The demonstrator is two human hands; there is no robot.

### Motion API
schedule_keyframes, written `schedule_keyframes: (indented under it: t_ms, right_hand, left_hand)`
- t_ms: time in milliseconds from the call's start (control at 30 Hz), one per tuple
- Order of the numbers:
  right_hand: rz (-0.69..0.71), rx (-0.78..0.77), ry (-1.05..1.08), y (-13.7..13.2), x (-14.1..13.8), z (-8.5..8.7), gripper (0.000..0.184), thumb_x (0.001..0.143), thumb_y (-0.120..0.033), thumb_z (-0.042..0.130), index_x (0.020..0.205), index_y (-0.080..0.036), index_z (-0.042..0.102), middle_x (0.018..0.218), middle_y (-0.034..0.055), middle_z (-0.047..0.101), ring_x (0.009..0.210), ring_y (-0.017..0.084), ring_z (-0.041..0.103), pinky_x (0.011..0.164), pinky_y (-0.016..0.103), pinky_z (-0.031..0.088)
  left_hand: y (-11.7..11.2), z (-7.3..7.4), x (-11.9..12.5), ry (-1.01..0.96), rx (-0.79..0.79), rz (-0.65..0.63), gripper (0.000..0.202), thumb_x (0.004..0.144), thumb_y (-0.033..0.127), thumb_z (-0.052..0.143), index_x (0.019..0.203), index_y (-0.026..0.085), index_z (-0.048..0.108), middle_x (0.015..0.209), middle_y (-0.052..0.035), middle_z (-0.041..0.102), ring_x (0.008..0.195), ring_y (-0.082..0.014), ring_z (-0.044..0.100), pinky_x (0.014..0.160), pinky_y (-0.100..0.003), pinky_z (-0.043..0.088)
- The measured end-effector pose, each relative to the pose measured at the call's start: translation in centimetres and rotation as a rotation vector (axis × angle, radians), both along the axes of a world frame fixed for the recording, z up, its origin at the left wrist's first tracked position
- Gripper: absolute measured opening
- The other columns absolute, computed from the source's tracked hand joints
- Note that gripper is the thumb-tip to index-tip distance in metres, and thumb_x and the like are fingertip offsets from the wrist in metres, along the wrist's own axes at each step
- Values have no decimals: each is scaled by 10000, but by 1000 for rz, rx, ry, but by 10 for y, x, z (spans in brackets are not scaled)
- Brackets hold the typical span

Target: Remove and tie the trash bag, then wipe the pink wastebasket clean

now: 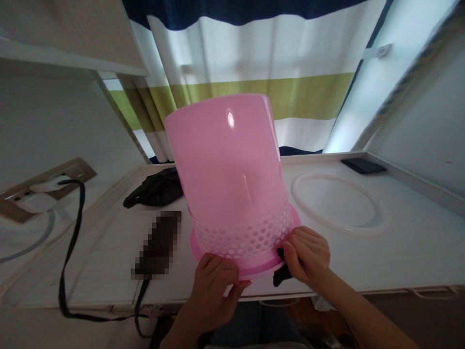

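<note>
A pink plastic bin [232, 160] stands tilted above the white desk, its flanged rim [259, 265] and perforated band toward me. My left hand [217, 286] is closed on the near left part of the rim, the thumb underneath. At the right side of the rim, my right hand [307, 254] grips the bin with bent fingers. A crumpled piece of black plastic [282, 276] hangs under the rim by my right hand; how far it reaches inside the bin is hidden. Behind the bin on the left lies a black plastic bag [154, 188].
A pale ring [296, 186] lies flat on the desk [410, 242] at right. Farther back is a dark flat object [363, 166]. On the left, a blurred-out device [158, 247] lies near a black cable [69, 257] from the wall socket [82, 169]. A striped curtain [308, 97] hangs behind.
</note>
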State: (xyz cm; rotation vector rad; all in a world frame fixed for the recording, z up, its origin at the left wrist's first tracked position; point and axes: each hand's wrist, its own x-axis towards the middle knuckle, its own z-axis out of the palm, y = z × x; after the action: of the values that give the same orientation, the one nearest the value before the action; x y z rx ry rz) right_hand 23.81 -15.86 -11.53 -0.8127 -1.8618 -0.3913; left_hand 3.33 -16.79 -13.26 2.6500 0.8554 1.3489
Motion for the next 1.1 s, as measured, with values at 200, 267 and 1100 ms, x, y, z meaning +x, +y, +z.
schedule_keyframes:
  t_ms: [200, 267, 1100]
  right_hand:
    - [2, 97, -88, -9, -10, 1, 170, 679, -66, 455, 555, -176, 418, 409, -28, 441, 448, 94, 417, 480, 244, 320]
    - [14, 106, -97, -5, -2, 1, 167, 674, -64, 449, 554, -176, 417, 415, -22, 450, 459, 100, 431, 484, 248, 329]
    - [-173, -13, -213, -14, -20, 15, 267, 711, -130, 498, 473, -174, 387, 415, -24, 396, 453, 94, 317, 481, 291, 205]
  left_hand:
    - [3, 0, 1, 2, 8, -28, 189, 684, 86, 569, 692, 181, 406, 600, 33, 549, 568, -92, 474, 611, -274, 332]
    - [5, 1, -3, -5, 0, -45, 211, 678, 76, 570, 674, 181, 388, 596, 39, 542, 560, -87, 469, 606, -271, 330]
    - [-14, 18, 9, 278, 365, 170, 187, 659, 304, 613, 781, 171, 564, 696, -9, 617, 640, -156, 516, 682, -332, 361]
